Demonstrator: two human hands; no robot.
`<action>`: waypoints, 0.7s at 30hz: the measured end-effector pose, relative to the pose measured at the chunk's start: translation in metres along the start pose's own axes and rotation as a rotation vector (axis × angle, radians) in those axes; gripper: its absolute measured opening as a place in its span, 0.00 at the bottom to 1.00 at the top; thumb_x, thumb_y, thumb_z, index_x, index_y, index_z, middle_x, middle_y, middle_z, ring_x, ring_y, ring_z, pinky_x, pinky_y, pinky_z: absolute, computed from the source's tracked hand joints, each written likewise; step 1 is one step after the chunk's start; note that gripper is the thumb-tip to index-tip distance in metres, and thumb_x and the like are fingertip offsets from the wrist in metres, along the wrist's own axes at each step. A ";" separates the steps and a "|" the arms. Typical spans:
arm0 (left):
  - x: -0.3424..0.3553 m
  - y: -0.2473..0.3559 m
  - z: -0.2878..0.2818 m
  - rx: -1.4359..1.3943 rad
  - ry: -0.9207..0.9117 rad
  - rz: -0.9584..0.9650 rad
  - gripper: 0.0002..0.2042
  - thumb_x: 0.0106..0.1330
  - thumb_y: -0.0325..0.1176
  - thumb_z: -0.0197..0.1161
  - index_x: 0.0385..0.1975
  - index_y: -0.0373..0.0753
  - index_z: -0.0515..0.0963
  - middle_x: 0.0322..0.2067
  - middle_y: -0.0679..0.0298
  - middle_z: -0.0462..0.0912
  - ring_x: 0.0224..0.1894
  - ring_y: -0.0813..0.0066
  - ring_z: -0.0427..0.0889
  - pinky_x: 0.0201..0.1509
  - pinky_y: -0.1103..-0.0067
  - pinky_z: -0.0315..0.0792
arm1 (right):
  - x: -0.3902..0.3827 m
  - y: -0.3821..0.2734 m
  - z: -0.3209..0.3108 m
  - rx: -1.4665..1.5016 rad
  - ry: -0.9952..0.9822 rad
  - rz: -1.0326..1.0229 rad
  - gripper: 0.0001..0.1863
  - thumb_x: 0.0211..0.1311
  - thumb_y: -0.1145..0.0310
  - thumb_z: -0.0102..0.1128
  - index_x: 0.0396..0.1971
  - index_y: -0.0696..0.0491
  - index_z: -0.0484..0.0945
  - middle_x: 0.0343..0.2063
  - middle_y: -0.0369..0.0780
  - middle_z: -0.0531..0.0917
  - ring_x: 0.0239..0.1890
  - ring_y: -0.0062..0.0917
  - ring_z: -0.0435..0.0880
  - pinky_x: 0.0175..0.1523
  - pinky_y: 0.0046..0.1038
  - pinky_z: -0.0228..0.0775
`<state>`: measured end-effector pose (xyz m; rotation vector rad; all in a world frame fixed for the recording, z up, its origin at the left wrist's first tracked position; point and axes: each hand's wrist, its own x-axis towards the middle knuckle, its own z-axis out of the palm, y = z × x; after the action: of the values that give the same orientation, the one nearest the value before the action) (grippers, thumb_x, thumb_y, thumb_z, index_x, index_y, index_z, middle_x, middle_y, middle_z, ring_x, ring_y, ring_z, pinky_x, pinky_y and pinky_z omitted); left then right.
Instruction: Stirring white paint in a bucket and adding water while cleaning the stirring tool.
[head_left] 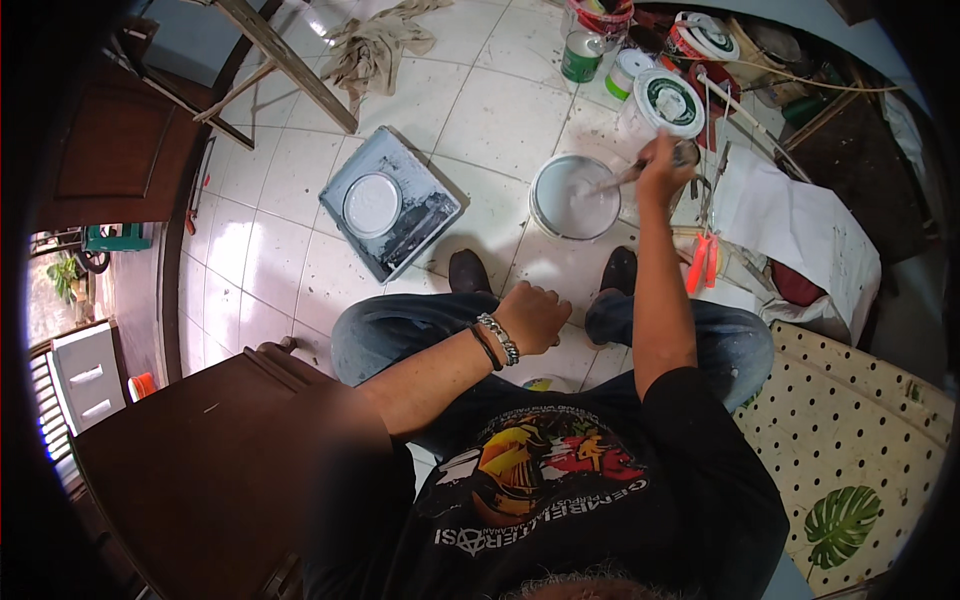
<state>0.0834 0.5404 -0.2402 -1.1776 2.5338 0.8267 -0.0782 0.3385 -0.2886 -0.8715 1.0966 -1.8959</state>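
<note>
My right hand (660, 175) is closed around the upper end of a stick (625, 179); its pale lower end dips into the light grey paint in an open bucket (534, 200). The stick slants down to the left and is slightly blurred, so its exact kind is unclear. Over my lap, my left hand (533, 317) is loosely fisted, with nothing visible in it. Left of the bucket sits a paint tray (408, 250), smeared grey and dark, with a round paint-coated lid (372, 205) lying in it.
Behind the bucket stand a white lidded tub (663, 105), a smaller can (632, 72) and a green-labelled container (581, 57). Orange-handled scissors or pliers (703, 265) lie at right beside a white sheet (790, 215). A wooden stand (290, 65) and rag (375, 50) are at far left.
</note>
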 end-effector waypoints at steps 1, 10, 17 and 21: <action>0.002 0.001 -0.002 0.014 -0.001 0.009 0.19 0.52 0.44 0.64 0.39 0.39 0.72 0.32 0.60 0.78 0.39 0.65 0.79 0.40 0.71 0.69 | -0.006 0.014 -0.010 -0.121 -0.091 -0.006 0.15 0.55 0.66 0.61 0.15 0.53 0.68 0.09 0.31 0.68 0.11 0.15 0.65 0.20 0.18 0.58; 0.003 -0.001 0.000 0.018 0.029 0.008 0.19 0.50 0.44 0.64 0.37 0.39 0.73 0.30 0.61 0.77 0.37 0.65 0.79 0.38 0.72 0.69 | -0.019 0.008 -0.010 -0.330 -0.213 -0.045 0.14 0.57 0.68 0.57 0.15 0.53 0.65 0.10 0.32 0.66 0.13 0.17 0.65 0.21 0.21 0.58; -0.001 -0.002 0.004 0.016 0.010 0.019 0.20 0.50 0.44 0.64 0.40 0.40 0.72 0.31 0.61 0.78 0.37 0.64 0.79 0.38 0.72 0.69 | -0.009 0.004 -0.007 -0.147 -0.159 -0.048 0.13 0.57 0.68 0.57 0.16 0.53 0.67 0.11 0.33 0.69 0.13 0.16 0.66 0.21 0.19 0.57; -0.003 -0.006 0.005 0.014 0.038 0.011 0.20 0.51 0.44 0.64 0.40 0.40 0.72 0.31 0.61 0.78 0.37 0.64 0.79 0.39 0.71 0.69 | -0.011 -0.017 0.019 -0.126 -0.280 0.046 0.13 0.57 0.69 0.57 0.16 0.53 0.67 0.10 0.33 0.69 0.13 0.16 0.66 0.21 0.19 0.57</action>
<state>0.0896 0.5416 -0.2454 -1.1870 2.5749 0.7957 -0.0619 0.3470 -0.2677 -1.1341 1.0617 -1.6219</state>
